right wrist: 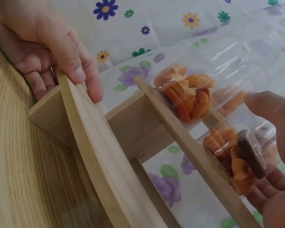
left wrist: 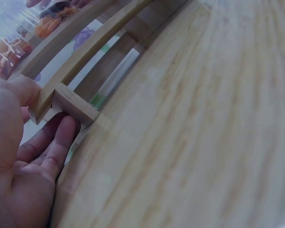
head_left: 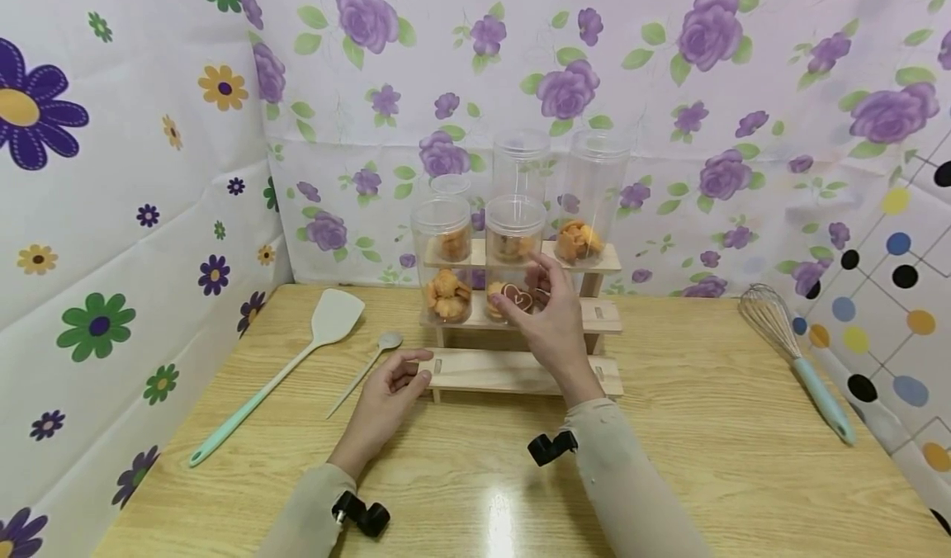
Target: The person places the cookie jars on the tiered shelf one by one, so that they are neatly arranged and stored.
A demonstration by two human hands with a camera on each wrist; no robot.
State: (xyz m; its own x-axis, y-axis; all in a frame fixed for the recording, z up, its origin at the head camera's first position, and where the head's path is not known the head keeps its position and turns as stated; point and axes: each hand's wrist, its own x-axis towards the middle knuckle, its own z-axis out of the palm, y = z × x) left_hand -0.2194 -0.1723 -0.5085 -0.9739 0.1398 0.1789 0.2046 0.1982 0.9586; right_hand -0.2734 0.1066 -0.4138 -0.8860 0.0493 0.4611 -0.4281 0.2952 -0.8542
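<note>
A three-step wooden rack [head_left: 513, 371] stands on the table. My left hand [head_left: 390, 397] pinches the left end of its lowest step, thumb and fingers around the board's end in the left wrist view. My right hand [head_left: 553, 319] holds a clear lidded jar [head_left: 515, 232] on the middle step, thumb and fingers on either side. Orange cookies and a brown heart-marked piece [right wrist: 251, 154] are inside it. Left of this jar, on the same step, stands another clear jar [head_left: 442, 252] of orange cookies. Behind, three more jars, including the tall right one [head_left: 598, 186], stand on the top step.
A white-headed spatula [head_left: 338, 314] with a mint handle and a small grey spoon [head_left: 388, 342] lie left of the rack. A whisk [head_left: 776, 319] lies at the table's right edge. Patterned cloth [head_left: 357, 112] hangs closely behind and at both sides.
</note>
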